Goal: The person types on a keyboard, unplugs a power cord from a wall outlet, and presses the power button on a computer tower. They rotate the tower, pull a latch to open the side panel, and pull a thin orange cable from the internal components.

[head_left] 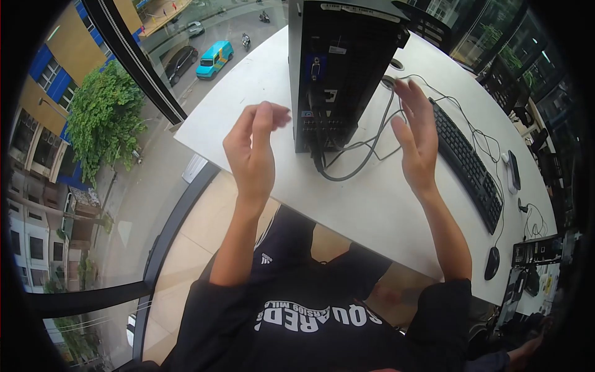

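Note:
A black computer tower (pixel 338 68) stands upright on the white table (pixel 365 214), its back panel with ports facing me. Dark cables (pixel 347 176) run from its lower ports and curve over the tabletop to the right. My left hand (pixel 253 146) is raised to the left of the tower, fingers bent towards it, holding nothing. On the other side, my right hand (pixel 416 137) is up between the tower and a black keyboard (pixel 468 164), fingers extended and thumb apart, also empty. Neither hand appears to touch the tower.
A black mouse (pixel 492 263) lies near the table's right edge, with a small dark device (pixel 514 170) behind it. Thin cables trail around the keyboard. Large windows on the left overlook a street. A person's hand (pixel 527 350) shows at the lower right.

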Demonstrator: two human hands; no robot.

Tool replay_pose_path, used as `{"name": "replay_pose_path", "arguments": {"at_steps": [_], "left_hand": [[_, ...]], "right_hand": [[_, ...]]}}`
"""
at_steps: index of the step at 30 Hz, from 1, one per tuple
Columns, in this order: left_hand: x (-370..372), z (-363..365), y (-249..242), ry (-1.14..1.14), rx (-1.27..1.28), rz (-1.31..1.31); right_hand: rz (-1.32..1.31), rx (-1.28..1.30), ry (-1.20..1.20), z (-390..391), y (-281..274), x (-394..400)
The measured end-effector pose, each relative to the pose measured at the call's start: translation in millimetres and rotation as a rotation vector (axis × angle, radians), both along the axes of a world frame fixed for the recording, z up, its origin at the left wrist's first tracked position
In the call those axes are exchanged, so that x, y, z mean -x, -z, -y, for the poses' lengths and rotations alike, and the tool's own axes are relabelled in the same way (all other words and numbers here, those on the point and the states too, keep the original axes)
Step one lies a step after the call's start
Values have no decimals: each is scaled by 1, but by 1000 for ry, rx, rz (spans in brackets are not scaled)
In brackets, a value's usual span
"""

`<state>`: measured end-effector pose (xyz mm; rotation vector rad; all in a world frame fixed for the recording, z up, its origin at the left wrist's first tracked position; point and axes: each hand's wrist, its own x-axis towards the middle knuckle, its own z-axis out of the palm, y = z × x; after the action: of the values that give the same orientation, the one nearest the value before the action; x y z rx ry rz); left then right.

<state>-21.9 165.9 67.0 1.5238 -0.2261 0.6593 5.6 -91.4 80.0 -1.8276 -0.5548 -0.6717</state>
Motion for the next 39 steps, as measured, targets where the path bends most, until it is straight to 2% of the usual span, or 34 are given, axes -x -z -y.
{"name": "replay_pose_path", "arguments": {"at_steps": [4,5,8,9,12,17,20,23,26,32,36,39], "left_hand": [[20,23,-16,257,201,-113],[19,32,-23,249,116,-123],[13,49,-29,300,241,-179],[11,53,-23,298,282,-127],[15,58,-17,190,242,-72],[22,52,-28,-83,-56,24],[27,45,-37,-179,-266,-13],[30,47,-44,-389,-511,28],[30,46,-45,-378,-491,48],[33,48,-46,-198,-248,-45],[70,56,-61,57,-25,-105],[96,75,-54,87,-90,30]], "right_hand": [[41,244,186,53,60,47],[55,292,233,60,67,54],[63,326,230,61,61,64],[87,334,223,60,61,65],[137,353,218,59,60,56],[128,341,234,68,64,56],[145,324,257,71,62,55],[158,326,265,73,61,55],[155,339,269,75,60,56],[156,358,258,74,60,56],[130,369,252,72,61,54],[111,381,253,73,64,55]]}}
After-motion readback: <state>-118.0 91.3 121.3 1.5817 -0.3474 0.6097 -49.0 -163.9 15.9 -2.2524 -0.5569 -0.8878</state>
